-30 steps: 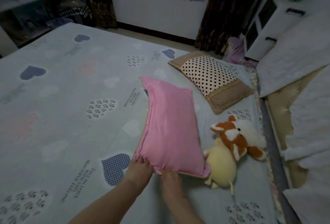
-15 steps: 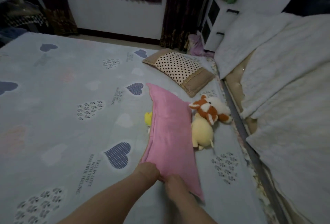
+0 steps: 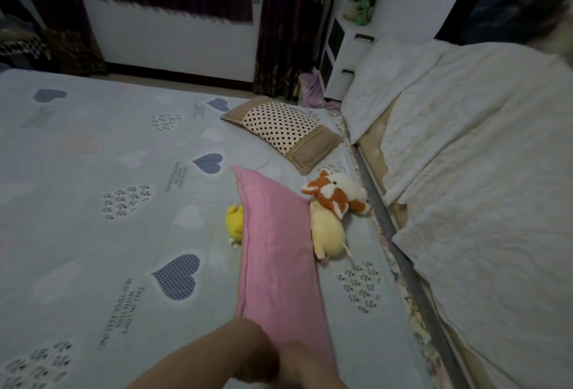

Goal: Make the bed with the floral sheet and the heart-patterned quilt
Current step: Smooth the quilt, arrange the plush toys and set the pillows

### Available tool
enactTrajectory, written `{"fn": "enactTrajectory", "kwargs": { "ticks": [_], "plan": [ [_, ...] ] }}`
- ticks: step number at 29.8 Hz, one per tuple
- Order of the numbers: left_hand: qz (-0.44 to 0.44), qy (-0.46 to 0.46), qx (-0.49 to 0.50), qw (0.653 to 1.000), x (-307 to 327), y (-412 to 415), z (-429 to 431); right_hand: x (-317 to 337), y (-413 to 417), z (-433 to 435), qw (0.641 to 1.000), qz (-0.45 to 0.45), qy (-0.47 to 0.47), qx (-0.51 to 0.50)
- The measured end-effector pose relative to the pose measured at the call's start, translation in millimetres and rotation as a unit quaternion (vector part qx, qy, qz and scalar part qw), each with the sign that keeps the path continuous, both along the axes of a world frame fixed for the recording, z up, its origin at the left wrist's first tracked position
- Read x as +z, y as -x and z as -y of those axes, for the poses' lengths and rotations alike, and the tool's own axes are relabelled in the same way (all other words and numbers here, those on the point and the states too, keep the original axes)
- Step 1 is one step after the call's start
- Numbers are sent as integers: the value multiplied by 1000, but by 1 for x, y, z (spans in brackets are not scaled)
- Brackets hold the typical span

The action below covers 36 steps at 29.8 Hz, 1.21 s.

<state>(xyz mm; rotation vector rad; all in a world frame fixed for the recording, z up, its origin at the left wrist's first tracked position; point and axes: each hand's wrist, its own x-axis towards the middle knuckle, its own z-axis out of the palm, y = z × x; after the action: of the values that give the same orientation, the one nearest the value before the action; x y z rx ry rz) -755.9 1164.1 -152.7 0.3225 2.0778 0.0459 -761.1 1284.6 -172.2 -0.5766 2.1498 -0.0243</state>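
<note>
The heart-patterned quilt lies spread flat over the bed. A strip of the floral sheet shows along the bed's right edge. A long pink pillow lies on the quilt, its near end at the bottom of the view. My left hand and my right hand both grip that near end, close together; the fingers are blurred and partly hidden under the pillow.
A polka-dot pillow lies further back. An orange-and-white plush and a pale yellow plush lie right of the pink pillow, a small yellow toy left of it. A white padded cover drapes the headboard at right.
The pink pillow has been pulled toward me and turned lengthwise beside the plush toys, uncovering the small yellow toy. My view has swung right and up.
</note>
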Motion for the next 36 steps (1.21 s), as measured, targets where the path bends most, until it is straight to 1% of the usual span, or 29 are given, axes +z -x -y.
{"fn": "enactTrajectory", "kwargs": {
  "ticks": [2, 3, 4, 5, 8, 9, 12, 14, 20, 23, 24, 25, 26, 27, 28, 30, 31, 33, 34, 35, 36],
  "plan": [
    [-16, 16, -1, 1000, -1, 4, -6, -15, 8, -6, 1000, -7, 21, 4],
    [-40, 18, 3, 999, -5, 7, -6, -19, 13, -9, 999, -14, 25, -18],
    [-74, 15, 20, 997, -10, 11, -6, -23, 18, -19, 995, -38, 77, -45],
    [-111, 7, 43, 993, -15, 20, -5, -25, 28, -30, 989, -57, 109, -84],
    [-208, -18, 88, 974, -26, 44, 5, -20, 56, -49, 984, -101, 104, -107],
    [-219, -15, 106, 970, -28, 52, 10, -17, 64, -44, 979, -121, 123, -113],
    [-230, 13, 139, 963, -33, 75, 24, -25, 89, -43, 966, -160, 146, -140],
    [-239, 26, 158, 958, -38, 88, 30, -38, 107, -45, 962, -167, 149, -159],
    [-253, 53, 243, 935, -67, 119, 38, -80, 160, -57, 953, -165, 174, -187],
    [-236, 51, 268, 933, -94, 146, 50, -113, 204, -53, 955, -162, 146, -200],
    [-227, 53, 273, 934, -115, 156, 56, -139, 217, -47, 956, -160, 142, -200],
    [-225, 56, 281, 931, -114, 158, 55, -137, 220, -46, 958, -151, 124, -209],
    [-218, 53, 292, 930, -135, 163, 60, -156, 226, -40, 956, -149, 126, -220],
    [-222, 49, 308, 924, -141, 164, 62, -157, 228, -35, 953, -141, 120, -241],
    [-222, 37, 325, 918, -157, 169, 65, -170, 232, -30, 947, -144, 123, -260],
    [-214, 24, 332, 918, -204, 179, 69, -206, 236, -19, 943, -139, 91, -289],
    [-209, 21, 333, 919, -219, 182, 71, -213, 233, -15, 952, -121, 58, -274],
    [-226, 28, 335, 914, -249, 182, 69, -240, 218, -11, 966, -112, 54, -228],
    [-258, 28, 330, 907, -254, 183, 68, -248, 207, -10, 963, -141, 75, -217],
    [-276, 30, 330, 902, -259, 184, 68, -268, 201, -11, 957, -196, 86, -193],
    [-277, 37, 324, 904, -263, 188, 70, -274, 199, -10, 939, -247, 126, -201]
  ]
}}
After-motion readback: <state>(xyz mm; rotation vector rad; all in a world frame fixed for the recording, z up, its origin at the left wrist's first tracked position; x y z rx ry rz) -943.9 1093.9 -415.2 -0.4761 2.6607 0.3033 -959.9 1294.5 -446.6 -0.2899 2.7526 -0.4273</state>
